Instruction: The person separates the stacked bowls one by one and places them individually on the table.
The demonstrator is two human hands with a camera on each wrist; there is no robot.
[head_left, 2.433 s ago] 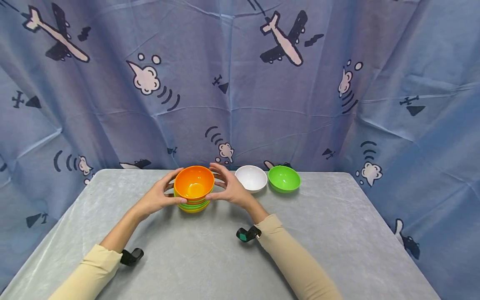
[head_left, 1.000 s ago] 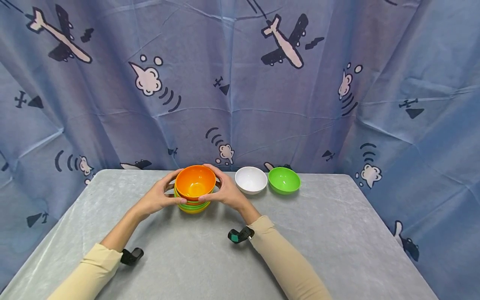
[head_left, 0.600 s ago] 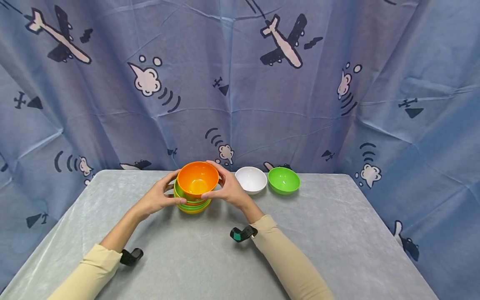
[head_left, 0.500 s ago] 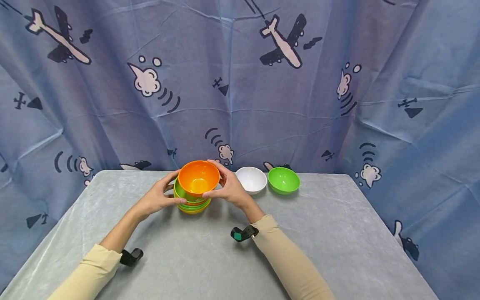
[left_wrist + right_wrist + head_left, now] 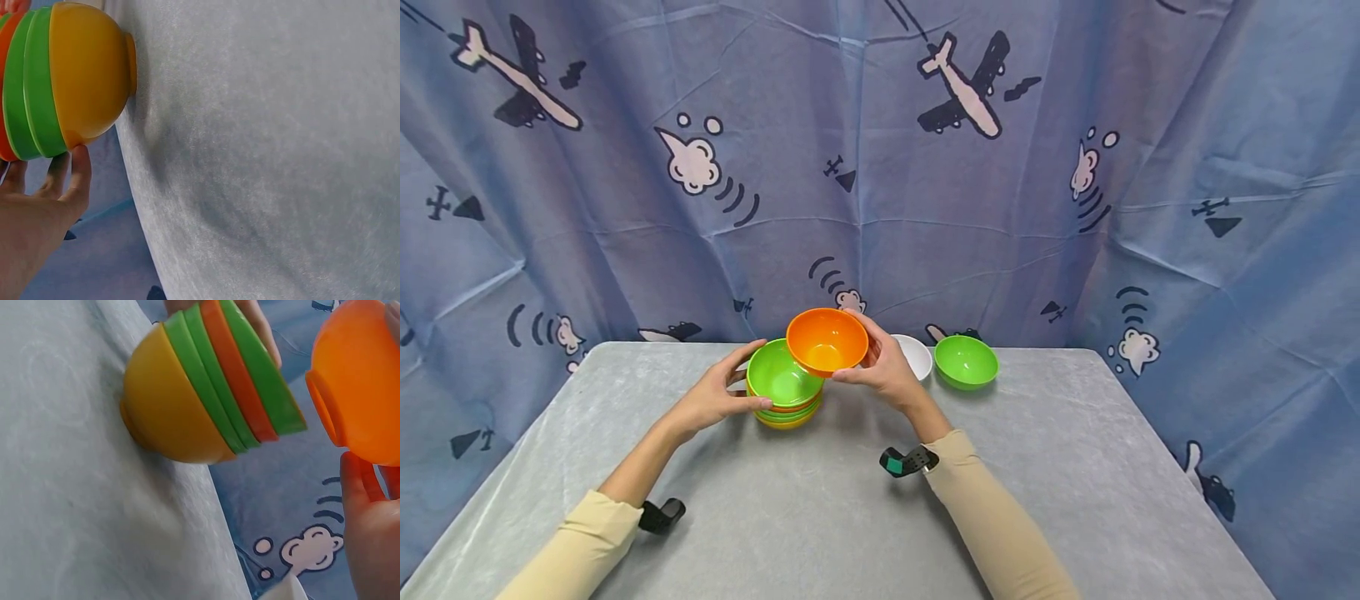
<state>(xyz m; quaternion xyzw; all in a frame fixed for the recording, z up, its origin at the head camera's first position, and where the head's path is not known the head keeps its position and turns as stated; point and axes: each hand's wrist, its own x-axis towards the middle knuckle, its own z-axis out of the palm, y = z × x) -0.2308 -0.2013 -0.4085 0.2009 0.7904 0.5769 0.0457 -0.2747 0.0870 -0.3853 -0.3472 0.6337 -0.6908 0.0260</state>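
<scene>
An orange bowl is raised and tilted above the table, gripped at its right side by my right hand, thumb in front and fingers behind. In the right wrist view, a gap separates its foot from the nested stack. That stack of bowls stands on the table, with a green bowl on top, an orange one and green ones under it, and a yellow bowl at the bottom. My left hand holds the stack from the left, fingers and thumb curved around its side.
Right of the stack, a white bowl is partly hidden behind my right hand. Beside it a separate green bowl sits near the table's back edge. The grey table ends at a blue patterned curtain.
My right hand has lifted the orange bowl off the top of the stack and moved it up and right, uncovering the green bowl. My left hand has stayed at the stack.
</scene>
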